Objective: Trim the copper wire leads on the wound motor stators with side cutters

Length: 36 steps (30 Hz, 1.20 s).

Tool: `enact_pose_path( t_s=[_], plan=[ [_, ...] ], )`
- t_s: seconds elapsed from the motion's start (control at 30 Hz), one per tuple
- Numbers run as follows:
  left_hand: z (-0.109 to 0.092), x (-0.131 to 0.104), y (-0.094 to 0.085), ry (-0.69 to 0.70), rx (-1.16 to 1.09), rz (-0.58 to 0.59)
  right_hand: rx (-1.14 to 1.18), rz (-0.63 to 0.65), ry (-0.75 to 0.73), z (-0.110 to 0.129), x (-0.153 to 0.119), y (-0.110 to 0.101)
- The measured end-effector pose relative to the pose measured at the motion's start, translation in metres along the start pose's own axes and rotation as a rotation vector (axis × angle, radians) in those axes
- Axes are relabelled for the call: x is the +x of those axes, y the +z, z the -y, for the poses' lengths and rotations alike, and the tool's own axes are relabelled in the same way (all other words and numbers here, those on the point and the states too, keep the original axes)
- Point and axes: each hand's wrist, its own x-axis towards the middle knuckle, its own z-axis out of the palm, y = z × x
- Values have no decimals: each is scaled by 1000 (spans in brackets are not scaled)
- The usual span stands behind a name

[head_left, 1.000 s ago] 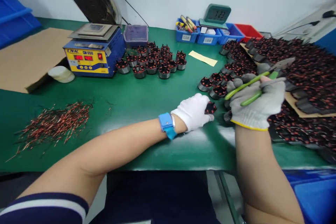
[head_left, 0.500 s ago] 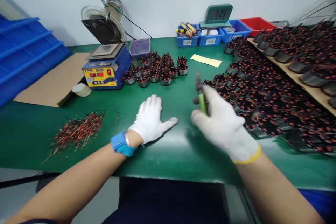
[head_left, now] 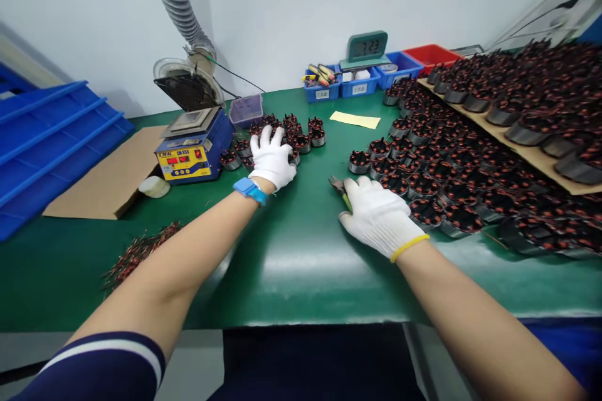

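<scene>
1. Right grip [head_left: 376,212], head view: gripping green-handled cutters [head_left: 338,187], metal tip pointing away from the person and slightly left. Can't tell if the hand is resting on the table [head_left: 305,250] or just above it.
2. Left grip [head_left: 271,161]: reaching over the small cluster of wound parts [head_left: 303,145], fingers spreading apart. Palm side is facing away, so can't tell if it's holding one. Blue wristband [head_left: 250,190] is sitting at that wrist.
3. Large group of wound parts [head_left: 441,170]: sitting on the table just beside the right grip, running off to the right. More are standing on a board [head_left: 501,133] over there.
4. Blue-and-yellow unit [head_left: 185,164]: standing just left of the small cluster, purple bin [head_left: 247,113] sitting behind.
5. Wire clippings [head_left: 136,255]: lying in a pile at left, left forearm partly covering them.
6. Yellow strip [head_left: 355,119]: lying between the two groups, toward the wall. Clock [head_left: 367,47] is reading 7:23 above the blue bins [head_left: 348,91].
</scene>
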Motion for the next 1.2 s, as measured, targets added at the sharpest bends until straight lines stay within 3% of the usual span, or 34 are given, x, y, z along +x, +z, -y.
enact_pose_path(
  t_s=[0.1,0.2,0.33,0.43,0.53,0.67,0.77,0.9,0.97,1.1,1.2],
  plan=[
    [-5,-21,-15,72,35,-1,6,-20,-5,-1,0,2],
    [-14,-62,-34,100,-10,134,2,-35,-5,-1,1,5],
    [-19,-113,-52,-39,-113,99,-20,-65,-6,1,-2,2],
    [-9,-133,-54,-92,-225,65,6,-125,-95,8,-8,-6],
    [-2,-140,-47,-121,-337,132,126,-124,-195,19,-15,-9],
    [-5,-137,-34,-97,-588,214,303,-87,-199,36,-9,2],
    [-7,-137,-30,-96,-629,264,464,-44,-218,43,1,10],
    [-2,-139,-34,-109,-666,335,305,41,-234,42,7,11],
    [1,-140,-35,-109,-694,366,187,5,-193,39,7,8],
    [5,-142,-35,-76,-716,390,413,-113,-178,46,10,-2],
    [6,-143,-34,-70,-726,369,498,41,-179,64,17,-3]
  ],
)
